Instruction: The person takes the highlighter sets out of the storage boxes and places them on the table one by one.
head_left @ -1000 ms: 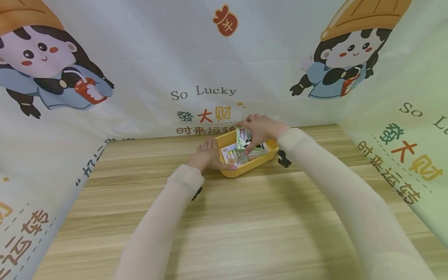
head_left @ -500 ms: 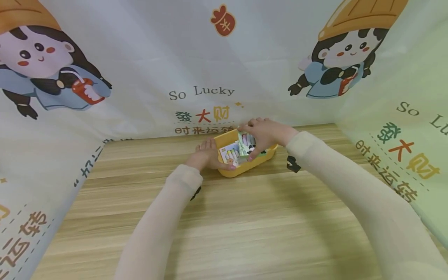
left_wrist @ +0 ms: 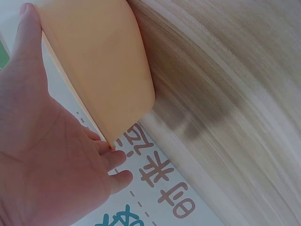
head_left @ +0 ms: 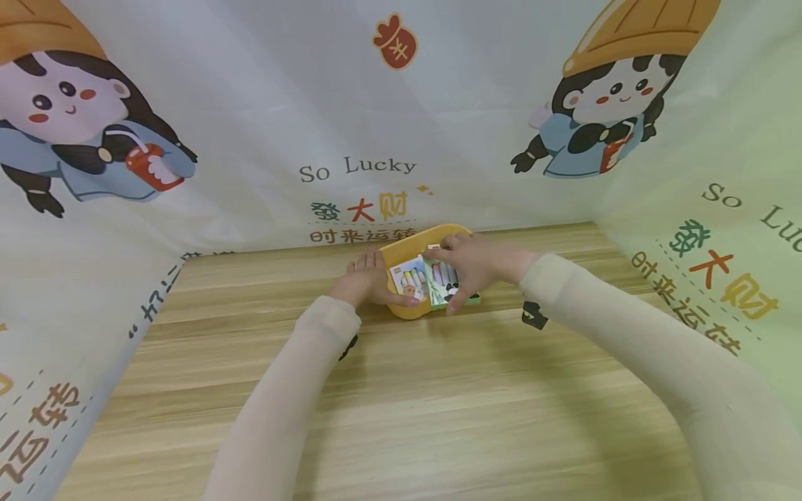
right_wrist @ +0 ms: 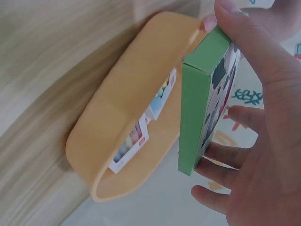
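A yellow oblong storage bin (head_left: 426, 239) stands at the back of the table. My left hand (head_left: 365, 282) grips its left end, with the thumb on the front rim and the fingertips at the back rim in the left wrist view. Over the bin's front side, my right hand (head_left: 479, 261) holds a flat green-edged box (right_wrist: 195, 108) by its edges, thumb at one end and fingers at the other. A panda and pastel markers are printed on that box. White boxes (right_wrist: 129, 146) with marker pictures lie inside the bin; one with a bear (head_left: 409, 277) shows beside the panda box.
Wood-grain table (head_left: 401, 403) spreads in front of the bin. Right behind it rises a printed cloth backdrop (head_left: 250, 139), which also hangs along both sides. A black wrist-camera mount (head_left: 534, 315) juts below the right wrist.
My right hand has lifted the panda box up out of the bin and brought it toward the front, over the near rim. My left hand has stayed on the bin's left end.
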`<state>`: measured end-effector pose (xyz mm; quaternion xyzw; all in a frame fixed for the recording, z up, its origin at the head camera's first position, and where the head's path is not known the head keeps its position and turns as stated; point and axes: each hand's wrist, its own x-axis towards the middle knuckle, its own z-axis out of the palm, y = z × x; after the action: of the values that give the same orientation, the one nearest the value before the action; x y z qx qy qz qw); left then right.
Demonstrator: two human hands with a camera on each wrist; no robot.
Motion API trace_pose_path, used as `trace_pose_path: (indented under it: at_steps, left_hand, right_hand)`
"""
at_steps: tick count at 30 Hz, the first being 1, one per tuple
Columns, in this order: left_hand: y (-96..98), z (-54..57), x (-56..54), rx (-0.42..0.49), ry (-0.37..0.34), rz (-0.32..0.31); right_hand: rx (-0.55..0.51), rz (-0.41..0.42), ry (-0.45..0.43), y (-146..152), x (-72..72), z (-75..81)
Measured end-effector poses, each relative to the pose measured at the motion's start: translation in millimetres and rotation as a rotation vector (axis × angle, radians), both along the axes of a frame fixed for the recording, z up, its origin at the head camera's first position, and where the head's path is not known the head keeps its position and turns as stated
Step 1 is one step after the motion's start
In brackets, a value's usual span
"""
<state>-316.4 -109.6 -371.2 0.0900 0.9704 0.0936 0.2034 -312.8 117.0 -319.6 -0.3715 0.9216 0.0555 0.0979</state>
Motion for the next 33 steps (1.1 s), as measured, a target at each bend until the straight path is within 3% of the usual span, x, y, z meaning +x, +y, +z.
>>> trace_pose_path:
  at_steps: [25,33]
  left_hand:
    - [0.2,-1.6,0.6,-0.011,0.008,0.01]
    - [-0.5,-2.7,-0.5,0.003,0.001,0.014]
  right_hand:
    - [-0.069,0.035,0.016,7.5,41.0,-27.5]
    - [-0.067,0.037,0.024,10.1,47.8,-38.0]
